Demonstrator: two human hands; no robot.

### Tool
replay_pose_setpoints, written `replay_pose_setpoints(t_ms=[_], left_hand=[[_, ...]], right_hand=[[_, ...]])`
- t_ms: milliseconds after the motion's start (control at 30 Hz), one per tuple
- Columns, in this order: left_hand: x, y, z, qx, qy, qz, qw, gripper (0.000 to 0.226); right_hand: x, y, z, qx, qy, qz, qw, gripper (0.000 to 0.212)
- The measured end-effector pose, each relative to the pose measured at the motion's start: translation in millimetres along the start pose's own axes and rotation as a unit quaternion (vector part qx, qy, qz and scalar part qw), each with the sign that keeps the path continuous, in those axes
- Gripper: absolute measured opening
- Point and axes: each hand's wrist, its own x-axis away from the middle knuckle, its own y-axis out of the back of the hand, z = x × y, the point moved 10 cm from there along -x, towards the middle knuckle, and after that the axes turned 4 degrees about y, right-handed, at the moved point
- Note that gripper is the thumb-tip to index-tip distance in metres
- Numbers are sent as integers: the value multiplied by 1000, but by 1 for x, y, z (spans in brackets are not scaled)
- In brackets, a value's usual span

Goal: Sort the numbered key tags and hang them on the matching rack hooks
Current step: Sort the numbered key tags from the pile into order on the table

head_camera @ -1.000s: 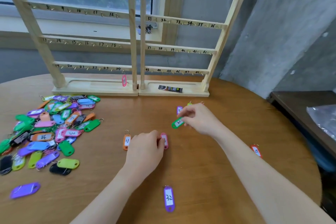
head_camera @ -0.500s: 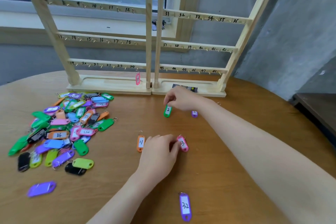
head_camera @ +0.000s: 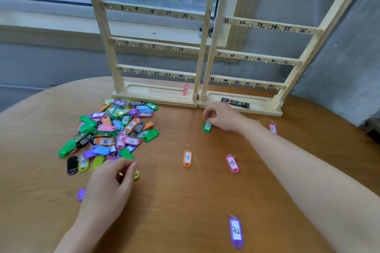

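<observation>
On the round wooden table, lower half of the frame: loose key tags and two bare hands.
Racks: left rack and right rack stand side by side at the table's far edge, upper middle of frame; rails numbered by hand, 8–24 readable on the left one, 25–48 on the right.
Hung tag: one pink tag hangs at the right end of the left rack's bottom rail, by hook 24; its number is too blurred to read.
Tag pile: left of centre, a heap of green, purple, pink, orange, blue and black tags, overlapping.
Left hand: lower left, at the pile's near edge, fingers curled, thumb and fingertips pinching a yellow-green tag; mostly hidden, number not visible.
Right hand: centre right, just in front of the right rack's base, fingers curled down onto the top end of the green tag 2, which lies on the table; whether it is pinched or only touched, cannot tell.
Sorted-out tags: orange 11 and pink 13 at centre, apart from each other; purple 32 near the bottom edge; pink 7 far right.
Rack base: a small dark packet lies in the right tray.
</observation>
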Motion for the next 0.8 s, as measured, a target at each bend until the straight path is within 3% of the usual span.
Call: replay_pose_setpoints(t_ms=[100, 233, 333, 467, 567, 800], left_hand=[[2, 28, 31, -38, 0, -30, 999, 13], [5, 50, 39, -89, -89, -73, 989, 15], [2, 51, 42, -102, -104, -92, 985, 28], [-6, 42, 58, -121, -70, -82, 987, 35], [-6, 38, 63, -147, -54, -72, 985, 39], [-11, 33, 72, -145, -39, -51, 987, 20]], right_hand=[[3, 9, 26, 28, 13, -64, 997, 13], [17, 15, 93, -47, 63, -144, 986, 10], [26, -9, 144, -90, 89, -109, 986, 10], [25, -67, 180, -65, 77, -42, 994, 5], [25, -101, 192, -26, 50, -21, 998, 17], [23, -118, 210, 83, 43, -39, 995, 28]])
